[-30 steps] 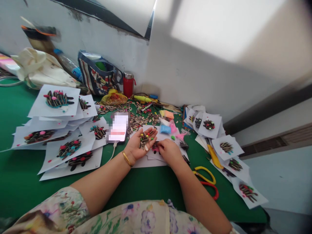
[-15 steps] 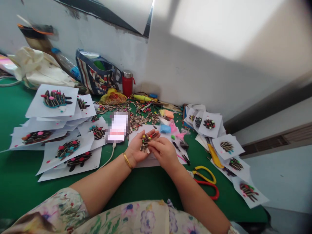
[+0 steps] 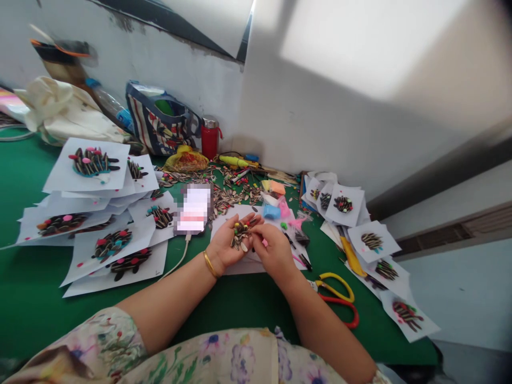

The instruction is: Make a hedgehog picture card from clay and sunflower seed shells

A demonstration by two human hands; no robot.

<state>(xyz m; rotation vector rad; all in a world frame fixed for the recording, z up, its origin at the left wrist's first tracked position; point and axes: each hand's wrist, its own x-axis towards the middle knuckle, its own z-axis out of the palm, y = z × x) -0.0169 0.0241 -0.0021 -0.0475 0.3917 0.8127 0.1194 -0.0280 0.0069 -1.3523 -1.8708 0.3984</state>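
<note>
My left hand [image 3: 224, 248], palm up and cupped, holds a small heap of sunflower seeds [image 3: 240, 239] mixed with little yellow, red and green balls. Over the edge of that palm, my right hand [image 3: 275, 253] has thumb and forefinger pinched together. What sits at its fingertips is too small to name; a pink bit shows beside the fingers. Beneath both hands lies a white sheet of paper [image 3: 230, 266], mostly covered by them.
Stacked paper sheets with seed figures stand left [image 3: 86, 184] and right [image 3: 374, 240]. A charging phone [image 3: 194, 210] leans left of my hands. Scissors [image 3: 338, 288] lie by my right forearm. Behind are loose seeds [image 3: 230, 194], blue clay [image 3: 272, 212] and a red flask [image 3: 210, 138].
My right hand's fingertips have drawn slightly back to the right from the seed heap, and a pink bit now shows by them. The left hand stays nearly still.
</note>
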